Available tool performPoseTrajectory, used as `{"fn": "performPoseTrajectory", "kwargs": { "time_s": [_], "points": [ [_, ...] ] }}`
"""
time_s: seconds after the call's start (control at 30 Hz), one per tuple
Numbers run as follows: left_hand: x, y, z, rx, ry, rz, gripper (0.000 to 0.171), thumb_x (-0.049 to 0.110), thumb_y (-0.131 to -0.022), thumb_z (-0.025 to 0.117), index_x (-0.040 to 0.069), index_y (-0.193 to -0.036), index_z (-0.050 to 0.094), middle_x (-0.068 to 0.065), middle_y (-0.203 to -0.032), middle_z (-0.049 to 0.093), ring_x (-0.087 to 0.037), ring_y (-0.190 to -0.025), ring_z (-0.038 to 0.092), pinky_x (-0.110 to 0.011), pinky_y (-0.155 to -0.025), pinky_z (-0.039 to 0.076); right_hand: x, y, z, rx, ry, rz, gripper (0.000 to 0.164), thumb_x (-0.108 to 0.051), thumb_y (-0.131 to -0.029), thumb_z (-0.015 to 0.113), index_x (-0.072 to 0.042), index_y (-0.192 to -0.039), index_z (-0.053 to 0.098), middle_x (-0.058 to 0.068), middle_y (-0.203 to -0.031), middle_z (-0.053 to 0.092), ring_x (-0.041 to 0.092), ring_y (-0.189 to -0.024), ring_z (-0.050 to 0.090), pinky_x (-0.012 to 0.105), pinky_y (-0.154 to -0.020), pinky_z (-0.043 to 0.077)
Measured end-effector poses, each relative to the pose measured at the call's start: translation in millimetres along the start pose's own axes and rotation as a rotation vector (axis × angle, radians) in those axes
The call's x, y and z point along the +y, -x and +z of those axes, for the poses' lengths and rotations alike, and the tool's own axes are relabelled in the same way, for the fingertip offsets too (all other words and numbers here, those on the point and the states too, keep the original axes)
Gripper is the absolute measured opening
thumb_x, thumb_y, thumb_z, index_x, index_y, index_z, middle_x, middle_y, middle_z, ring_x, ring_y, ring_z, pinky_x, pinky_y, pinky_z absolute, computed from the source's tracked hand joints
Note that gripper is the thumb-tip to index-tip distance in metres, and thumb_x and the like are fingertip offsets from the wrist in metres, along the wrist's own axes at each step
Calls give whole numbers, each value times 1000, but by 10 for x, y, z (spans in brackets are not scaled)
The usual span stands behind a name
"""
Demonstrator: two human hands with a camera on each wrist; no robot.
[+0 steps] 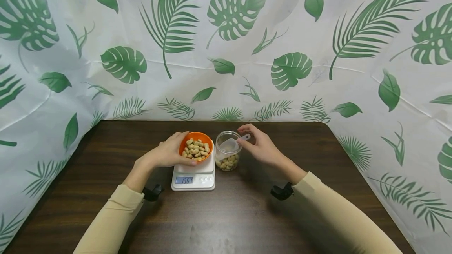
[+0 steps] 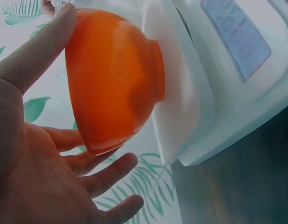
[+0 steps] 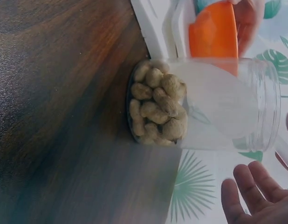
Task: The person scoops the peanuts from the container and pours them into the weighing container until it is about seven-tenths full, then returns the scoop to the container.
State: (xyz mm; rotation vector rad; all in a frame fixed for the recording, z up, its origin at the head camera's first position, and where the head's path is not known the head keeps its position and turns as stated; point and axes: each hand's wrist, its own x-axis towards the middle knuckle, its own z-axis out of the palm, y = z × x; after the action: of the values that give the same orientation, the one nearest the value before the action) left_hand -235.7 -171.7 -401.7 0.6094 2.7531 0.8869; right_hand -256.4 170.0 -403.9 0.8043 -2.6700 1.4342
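An orange bowl [image 1: 181, 148] of unshelled peanuts [image 1: 194, 150] sits on a white kitchen scale [image 1: 207, 183] with a lit display. My left hand [image 1: 169, 150] holds the bowl by its side, thumb along the near rim and fingers round the far side. Just right of the scale stands a clear jar [image 3: 214, 140], partly filled with peanuts [image 3: 155, 102]. A translucent scoop [image 1: 229, 145] leans inside it, handle sticking out over the right rim. Around that handle is my right hand [image 1: 261, 146], fingers loosely spread and thumb overlapping the handle in the head view.
Everything stands on a dark wood-grain table [image 1: 212, 222]. A white cloth [image 1: 226, 89] with green leaf prints hangs behind the table and along its sides. Black wrist straps [image 1: 282, 192] sit at both cuffs.
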Motion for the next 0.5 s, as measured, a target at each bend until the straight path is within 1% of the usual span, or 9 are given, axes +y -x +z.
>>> {"fn": "performPoseTrajectory", "kwargs": {
  "time_s": [0.13, 0.3, 0.43, 0.5],
  "points": [
    [-13, 11, 10, -3, 10, -11, 112, 53, -80, 85, -4, -158, 28, -23, -152, 40, -40, -135, 42, -78, -105, 22, 18, 26, -38, 63, -36, -6, 39, -23, -105, 62, -10, -141, 51, 17, -133, 60, 31, -121, 58, 54, -97, 48],
    [-44, 38, 19, 0, 33, -14, 113, 56, -82, 81, -2, -160, 24, -23, -154, 38, -40, -137, 41, -79, -106, 18, 36, 73, -140, 125, -22, 4, 48, -28, -106, 61, -10, -147, 45, 14, -139, 56, 29, -128, 54, 53, -100, 47],
    [-84, 58, 19, 28, 55, -29, 103, 57, -90, 72, 1, -161, 23, -22, -155, 37, -41, -140, 39, -79, -107, 13, 80, 119, -258, 151, 10, 14, 54, -33, -106, 60, -9, -151, 43, 14, -145, 53, 32, -132, 51, 54, -103, 45],
    [-106, 62, 15, 71, 55, -38, 93, 55, -96, 66, 1, -161, 26, -23, -156, 37, -42, -142, 38, -79, -108, 11, 116, 141, -320, 172, 32, 17, 54, -34, -107, 57, -9, -152, 41, 15, -147, 51, 33, -133, 51, 55, -104, 44]
  ]
}}
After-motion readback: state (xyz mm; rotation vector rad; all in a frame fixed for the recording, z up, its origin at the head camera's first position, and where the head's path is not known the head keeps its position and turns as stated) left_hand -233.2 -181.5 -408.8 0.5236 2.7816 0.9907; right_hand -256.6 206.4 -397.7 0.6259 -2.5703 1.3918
